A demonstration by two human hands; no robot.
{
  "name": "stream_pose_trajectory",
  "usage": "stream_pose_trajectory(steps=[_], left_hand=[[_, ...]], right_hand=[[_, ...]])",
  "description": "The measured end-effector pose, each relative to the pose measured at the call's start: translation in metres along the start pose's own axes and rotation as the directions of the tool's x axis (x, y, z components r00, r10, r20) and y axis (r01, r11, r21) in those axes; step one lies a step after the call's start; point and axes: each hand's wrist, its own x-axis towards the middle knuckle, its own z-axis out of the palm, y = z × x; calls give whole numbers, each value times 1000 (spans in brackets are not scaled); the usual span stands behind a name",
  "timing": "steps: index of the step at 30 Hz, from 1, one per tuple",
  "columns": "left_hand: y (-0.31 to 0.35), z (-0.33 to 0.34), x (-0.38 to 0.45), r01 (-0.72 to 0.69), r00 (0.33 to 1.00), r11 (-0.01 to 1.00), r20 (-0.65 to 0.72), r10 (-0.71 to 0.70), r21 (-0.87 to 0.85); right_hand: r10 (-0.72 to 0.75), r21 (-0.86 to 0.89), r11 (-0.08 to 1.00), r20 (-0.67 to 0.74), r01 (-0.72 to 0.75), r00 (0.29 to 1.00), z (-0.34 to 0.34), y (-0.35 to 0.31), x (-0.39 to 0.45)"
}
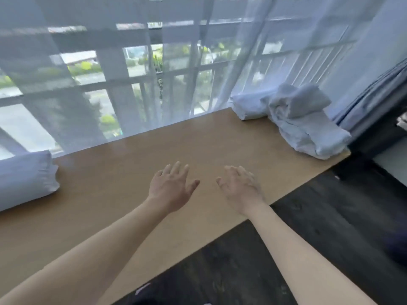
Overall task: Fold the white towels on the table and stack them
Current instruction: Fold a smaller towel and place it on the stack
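Head view, the only one: both hands are extended over the wooden table (136,172), palms down. Left hand (170,186): fingers spread and straight, nothing held. Right hand (241,187): fingers spread and relaxed, nothing held. Whether the palms touch the surface cannot be told.

Task items: a loose, crumpled pile of white towels (306,122) lies at the far right end of the table, with one folded towel (247,106) touching it on the window side. A folded stack (24,177) sits at the left edge, well apart from the pile.

Hazards, as judged: the pile overhangs or nearly reaches the table's right corner; a one-handed pull could drag several towels off onto the dark floor. The sheer curtain (132,84) hangs just behind the table edge and could snag in a lifted towel.

Containers: none visible; all towels rest directly on the table.
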Motion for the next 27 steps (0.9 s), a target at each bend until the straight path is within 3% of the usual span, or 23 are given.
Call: stream_pose_trajectory(steps=[15, 20, 27], left_hand=[[217, 38, 210, -231, 970, 957, 41, 241, -174], [276, 17, 274, -307, 951, 928, -32, 307, -209], [343, -21, 358, -402, 912, 894, -169, 373, -197]], right_hand=[[255, 56, 965, 37, -257, 966, -62, 229, 90], [430, 183, 888, -6, -421, 903, -97, 298, 136], [434, 184, 890, -63, -417, 899, -127, 363, 217]])
